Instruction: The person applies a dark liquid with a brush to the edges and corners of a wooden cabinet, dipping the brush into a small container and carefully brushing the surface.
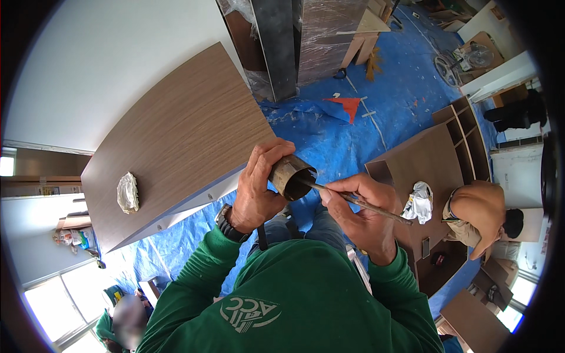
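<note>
My left hand (255, 183) is wrapped round a brownish, worn cylindrical cup (288, 175), which is tilted with its open mouth toward the right. A thin, stained stick (376, 208) is pinched between the thumb and fingers of my right hand (369, 215). The stick's far end goes into the mouth of the cup, so its tip and whatever the cup contains are hidden. Both hands are in front of my body, above the blue floor sheet.
Left of me stands a wood-grain panel (176, 135) with crumpled foil (128, 193) on it. On the right, a brown cabinet (421, 159) bears a silvery crumpled wrapper (418, 202) and a phone (425, 247). A shirtless person (479, 209) bends beside it. Blue sheeting (329, 141) covers the floor.
</note>
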### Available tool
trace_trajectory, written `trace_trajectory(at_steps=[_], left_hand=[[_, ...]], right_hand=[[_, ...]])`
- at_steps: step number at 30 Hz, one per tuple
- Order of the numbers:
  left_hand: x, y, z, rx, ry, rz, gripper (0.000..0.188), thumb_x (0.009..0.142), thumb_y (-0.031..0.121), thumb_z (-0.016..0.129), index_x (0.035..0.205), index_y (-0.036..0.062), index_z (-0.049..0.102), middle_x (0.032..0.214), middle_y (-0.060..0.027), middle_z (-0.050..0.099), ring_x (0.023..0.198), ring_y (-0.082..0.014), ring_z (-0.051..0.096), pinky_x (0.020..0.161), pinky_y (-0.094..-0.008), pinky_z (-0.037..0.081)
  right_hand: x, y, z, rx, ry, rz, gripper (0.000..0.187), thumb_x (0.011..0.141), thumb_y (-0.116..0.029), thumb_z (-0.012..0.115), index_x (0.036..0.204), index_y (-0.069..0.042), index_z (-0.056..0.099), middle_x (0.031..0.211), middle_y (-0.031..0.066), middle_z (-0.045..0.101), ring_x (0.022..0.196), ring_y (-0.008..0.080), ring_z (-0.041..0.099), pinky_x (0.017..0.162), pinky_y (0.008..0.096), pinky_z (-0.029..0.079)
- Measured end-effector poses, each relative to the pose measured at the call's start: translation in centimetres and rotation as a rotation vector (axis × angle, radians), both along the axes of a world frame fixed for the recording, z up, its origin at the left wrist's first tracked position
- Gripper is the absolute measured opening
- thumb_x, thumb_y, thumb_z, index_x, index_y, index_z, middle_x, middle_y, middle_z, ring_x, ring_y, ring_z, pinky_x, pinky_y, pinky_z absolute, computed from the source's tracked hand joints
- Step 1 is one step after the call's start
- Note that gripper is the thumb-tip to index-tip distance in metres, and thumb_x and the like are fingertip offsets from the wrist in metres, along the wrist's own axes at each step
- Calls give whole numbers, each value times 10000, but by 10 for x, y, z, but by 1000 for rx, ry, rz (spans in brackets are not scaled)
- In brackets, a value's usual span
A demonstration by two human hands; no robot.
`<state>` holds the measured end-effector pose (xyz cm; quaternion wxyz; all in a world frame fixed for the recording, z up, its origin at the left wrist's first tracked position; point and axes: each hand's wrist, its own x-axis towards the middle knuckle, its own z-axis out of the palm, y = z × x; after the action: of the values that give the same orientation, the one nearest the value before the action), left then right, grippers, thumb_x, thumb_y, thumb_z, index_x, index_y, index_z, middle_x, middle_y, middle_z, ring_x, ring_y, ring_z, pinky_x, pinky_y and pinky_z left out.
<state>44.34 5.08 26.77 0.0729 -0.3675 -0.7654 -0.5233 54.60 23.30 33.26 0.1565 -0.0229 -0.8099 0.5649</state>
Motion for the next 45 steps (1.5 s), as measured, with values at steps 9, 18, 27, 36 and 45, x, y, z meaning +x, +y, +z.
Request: trace_trajectory(at_steps=[9,18,27,36,45], left_hand=[[-5,-22,-3,-60,63,4,732,654,18,905,1302,56,565,1283,-176,604,1127,-369,648,883,-437,572],[-8,-24,-14,-141,95,103,650,691,21,874,1262,55,566,1209,-201,615,1058,-400,644,862,-444,552],[-24,-24,-37,-129,4,184,582,698,21,854,1210,53,580,1136,-162,635,1017,-315,652,855,-413,534],[-144,-51,-162,67,-463,628,540,849,315,825,1261,45,603,1135,-120,680,1031,-254,656,952,-409,507],[-253,-39,-236,-414,-407,1095,779,870,656,685,1394,91,574,1381,-113,628,1360,-309,502,1173,-505,299]], right_hand=[[-8,-20,-1,3,-89,22,85,880,-48,764,890,6,700,768,128,732,689,175,739,591,294,549],[-17,-19,-10,45,27,100,120,876,-31,726,913,-39,613,729,109,647,626,252,667,549,369,495],[-9,-5,-7,-60,-112,68,114,912,-97,738,952,-5,683,879,115,743,794,167,736,701,298,578],[0,15,-41,-475,-133,74,219,982,-130,648,1125,29,694,1009,152,744,901,182,712,780,322,558],[-21,54,-96,-540,-324,201,203,997,-104,661,1152,24,685,1016,107,706,992,169,672,870,344,539]])
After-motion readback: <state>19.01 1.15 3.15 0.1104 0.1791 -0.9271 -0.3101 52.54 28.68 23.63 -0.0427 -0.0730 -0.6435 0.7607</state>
